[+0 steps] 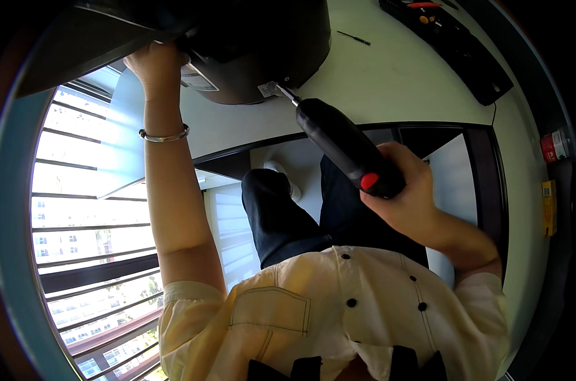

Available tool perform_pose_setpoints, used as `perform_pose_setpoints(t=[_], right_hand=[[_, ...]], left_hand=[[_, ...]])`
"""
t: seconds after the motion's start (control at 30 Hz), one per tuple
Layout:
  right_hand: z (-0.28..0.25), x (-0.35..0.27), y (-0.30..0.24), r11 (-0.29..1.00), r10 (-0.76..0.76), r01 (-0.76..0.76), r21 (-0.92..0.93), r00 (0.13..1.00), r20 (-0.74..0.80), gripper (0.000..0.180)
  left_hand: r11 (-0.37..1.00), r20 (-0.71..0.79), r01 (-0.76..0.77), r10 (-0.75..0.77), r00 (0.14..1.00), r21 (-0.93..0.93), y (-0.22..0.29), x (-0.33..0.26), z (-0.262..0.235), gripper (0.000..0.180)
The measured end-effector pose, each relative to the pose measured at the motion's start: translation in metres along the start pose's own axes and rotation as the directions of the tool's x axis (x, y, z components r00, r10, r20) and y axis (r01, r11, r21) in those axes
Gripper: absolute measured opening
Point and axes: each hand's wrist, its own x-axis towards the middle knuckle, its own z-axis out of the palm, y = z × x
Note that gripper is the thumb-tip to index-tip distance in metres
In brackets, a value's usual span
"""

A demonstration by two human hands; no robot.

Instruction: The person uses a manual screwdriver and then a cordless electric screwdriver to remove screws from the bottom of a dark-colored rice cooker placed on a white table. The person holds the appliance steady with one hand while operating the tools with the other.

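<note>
A black, rounded appliance [256, 57] stands at the table's near edge, its lower side towards me bearing a white label and a small tag. My right hand [407, 187] is wrapped round the grip of a black cordless screwdriver [332, 136] with a red part near its rear. The metal bit points up and left, and its tip is at the appliance's lower side by the small tag; whether it sits in a screw cannot be made out. At the appliance's left side, my left hand [156, 66] is closed on its edge, the fingertips hidden by dark plastic.
On the pale tabletop [396, 89] lie a thin small screwdriver [354, 38] and, farther right, a long black case [456, 47] with red and orange items. A red can [555, 146] and a yellow box [549, 208] are at the right rim. A barred window [97, 222] is on the left.
</note>
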Motion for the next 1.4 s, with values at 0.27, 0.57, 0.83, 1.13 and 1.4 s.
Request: perform_pose_setpoints(t=[0.27, 0.57, 0.83, 1.13, 1.4], right_hand=[[0.041, -0.020, 0.021, 0.830, 0.302, -0.213, 0.516, 0.949, -0.094, 0.018], [0.052, -0.012, 0.030, 0.803, 0.270, -0.210, 0.558, 0.963, -0.025, 0.014], [0.054, -0.012, 0.031, 0.763, 0.291, -0.225, 0.606, 0.957, -0.012, 0.015], [0.055, -0.014, 0.038, 0.773, 0.287, -0.227, 0.592, 0.958, -0.007, 0.016], [0.056, -0.010, 0.041, 0.665, 0.323, -0.293, 0.688, 0.942, 0.088, 0.015]], left_hand=[[0.808, 0.102, -0.423, 0.420, 0.902, 0.409, -0.037, 0.012, -0.006, 0.033], [0.483, 0.338, -0.482, 0.357, 0.871, 0.731, -0.043, 0.009, -0.010, 0.057], [0.619, 0.275, -0.434, 0.340, 0.899, 0.655, -0.045, 0.010, -0.005, 0.065], [0.741, 0.208, -0.411, 0.357, 0.911, 0.531, -0.051, 0.012, -0.004, 0.073], [0.545, 0.284, -0.538, 0.482, 0.829, 0.644, -0.047, 0.013, -0.005, 0.063]])
